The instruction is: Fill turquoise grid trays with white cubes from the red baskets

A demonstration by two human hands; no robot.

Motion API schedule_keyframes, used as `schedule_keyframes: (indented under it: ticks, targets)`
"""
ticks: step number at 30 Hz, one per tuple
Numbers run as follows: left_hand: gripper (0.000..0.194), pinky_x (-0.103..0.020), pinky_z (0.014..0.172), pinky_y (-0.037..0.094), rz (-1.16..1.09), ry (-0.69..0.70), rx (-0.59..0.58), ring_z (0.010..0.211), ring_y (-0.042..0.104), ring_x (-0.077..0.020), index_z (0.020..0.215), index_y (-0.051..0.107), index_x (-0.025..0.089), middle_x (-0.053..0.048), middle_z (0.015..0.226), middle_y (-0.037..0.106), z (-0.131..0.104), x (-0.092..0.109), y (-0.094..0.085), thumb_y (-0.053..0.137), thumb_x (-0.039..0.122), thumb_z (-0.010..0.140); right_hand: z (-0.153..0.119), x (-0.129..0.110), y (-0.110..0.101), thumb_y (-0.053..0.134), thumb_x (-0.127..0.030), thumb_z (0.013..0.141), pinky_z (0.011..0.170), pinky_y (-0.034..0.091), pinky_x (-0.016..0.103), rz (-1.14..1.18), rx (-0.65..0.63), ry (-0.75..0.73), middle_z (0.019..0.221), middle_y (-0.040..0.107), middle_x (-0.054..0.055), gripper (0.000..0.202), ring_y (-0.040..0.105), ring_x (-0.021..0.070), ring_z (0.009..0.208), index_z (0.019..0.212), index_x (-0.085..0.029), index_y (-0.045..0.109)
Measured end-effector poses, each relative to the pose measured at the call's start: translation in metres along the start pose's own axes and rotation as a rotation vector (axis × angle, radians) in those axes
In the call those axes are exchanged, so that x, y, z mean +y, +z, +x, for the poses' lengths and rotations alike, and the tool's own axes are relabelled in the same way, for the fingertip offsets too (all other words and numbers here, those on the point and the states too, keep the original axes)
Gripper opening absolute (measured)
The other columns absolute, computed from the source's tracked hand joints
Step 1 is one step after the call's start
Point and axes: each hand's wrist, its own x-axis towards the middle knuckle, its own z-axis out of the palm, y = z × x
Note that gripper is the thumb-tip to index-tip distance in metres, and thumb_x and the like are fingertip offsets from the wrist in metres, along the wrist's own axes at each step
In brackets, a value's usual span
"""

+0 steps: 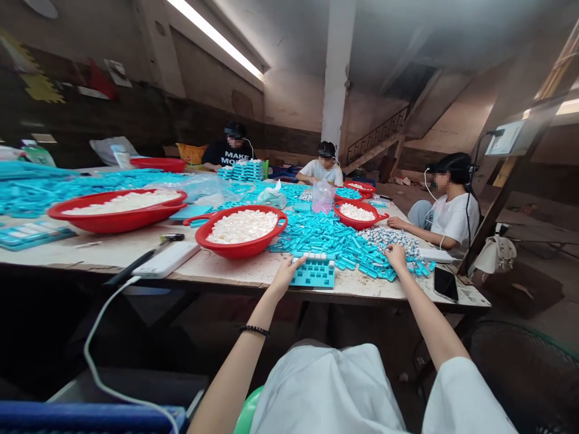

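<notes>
At the table's front edge, my left hand [286,275] grips the left side of a blue tray [313,275] with square openings and a row of white pieces along its far edge. Further right, my right hand [396,258] has its fingers drawn together beside a pile of small white-and-dark pieces [394,239]; what they hold, if anything, is too small to make out. Between my hands and beyond them spreads a heap of blue plastic parts [325,238]. Left of the tray stands a red basket [239,246] filled with white pieces.
More red baskets [113,223] hold white pieces. A white power bank [167,260] with a cable lies left, a phone [446,283] at the right corner. Three people sit around the table [253,272]; one person's hand [397,223] rests near the small pieces.
</notes>
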Motion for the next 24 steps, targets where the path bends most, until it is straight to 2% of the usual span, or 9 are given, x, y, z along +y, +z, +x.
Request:
schedule_keyframes:
  ticks: [4, 6, 8, 11, 16, 21, 24]
  targets:
    - [0.059, -0.033, 0.082, 0.054, -0.01, -0.026, -0.019, 0.104, 0.069, -0.0291, 0.101, 0.073, 0.021, -0.009, 0.102, 0.077, -0.001, 0.001, -0.001, 0.081, 0.061, 0.06, -0.003, -0.004, -0.002, 0.052, -0.023, 0.086, 0.088, 0.042, 0.033, 0.011, 0.027, 0.026, 0.103, 0.073, 0.012, 0.028, 0.063, 0.0251, 0.095, 0.102, -0.017, 0.074]
    - [0.055, -0.032, 0.081, 0.054, -0.004, -0.025, -0.021, 0.105, 0.068, -0.0294, 0.097, 0.073, 0.021, -0.009, 0.102, 0.077, -0.002, 0.002, -0.001, 0.082, 0.061, 0.059, -0.004, -0.008, -0.003, 0.044, -0.024, 0.09, 0.091, 0.042, 0.034, 0.048, 0.08, 0.001, 0.111, 0.072, 0.013, 0.035, 0.063, 0.0255, 0.098, 0.113, -0.016, 0.07]
    - [0.053, -0.032, 0.082, 0.053, 0.012, -0.011, 0.005, 0.108, 0.067, -0.0299, 0.094, 0.073, 0.022, -0.008, 0.102, 0.077, -0.002, 0.002, -0.001, 0.083, 0.059, 0.058, -0.005, -0.013, -0.002, 0.042, -0.024, 0.091, 0.091, 0.042, 0.033, 0.096, 0.103, -0.046, 0.114, 0.07, 0.014, 0.038, 0.063, 0.0257, 0.1, 0.117, -0.015, 0.069]
    - [0.051, -0.032, 0.081, 0.053, 0.03, 0.001, 0.044, 0.108, 0.067, -0.0304, 0.094, 0.073, 0.021, -0.009, 0.101, 0.077, -0.002, 0.001, -0.001, 0.084, 0.056, 0.058, -0.006, -0.019, 0.003, 0.048, -0.022, 0.087, 0.088, 0.044, 0.032, 0.109, 0.057, -0.059, 0.112, 0.069, 0.015, 0.034, 0.064, 0.0251, 0.096, 0.11, -0.013, 0.071]
    - [0.051, -0.032, 0.081, 0.053, 0.025, 0.006, 0.045, 0.107, 0.067, -0.0301, 0.099, 0.072, 0.021, -0.009, 0.103, 0.077, -0.001, -0.001, -0.002, 0.084, 0.054, 0.061, -0.007, -0.019, 0.01, 0.058, -0.02, 0.083, 0.088, 0.043, 0.032, 0.023, -0.034, 0.013, 0.112, 0.07, 0.016, 0.023, 0.064, 0.0256, 0.096, 0.097, -0.013, 0.075]
    - [0.051, -0.033, 0.08, 0.053, 0.03, 0.005, 0.087, 0.107, 0.067, -0.0313, 0.099, 0.072, 0.02, -0.011, 0.106, 0.076, 0.0, -0.004, -0.003, 0.085, 0.051, 0.06, -0.002, -0.015, 0.004, 0.066, -0.024, 0.078, 0.093, 0.04, 0.041, 0.095, -0.075, 0.163, 0.096, 0.075, 0.011, 0.018, 0.066, 0.0299, 0.099, 0.092, -0.018, 0.076]
    - [0.054, -0.034, 0.08, 0.054, 0.032, 0.007, 0.073, 0.107, 0.067, -0.0318, 0.1, 0.072, 0.02, -0.011, 0.104, 0.076, 0.001, -0.006, -0.004, 0.084, 0.055, 0.06, 0.002, -0.015, 0.001, 0.068, -0.024, 0.073, 0.092, 0.041, 0.042, 0.142, -0.074, 0.188, 0.088, 0.076, 0.009, 0.013, 0.068, 0.0293, 0.093, 0.083, -0.019, 0.075]
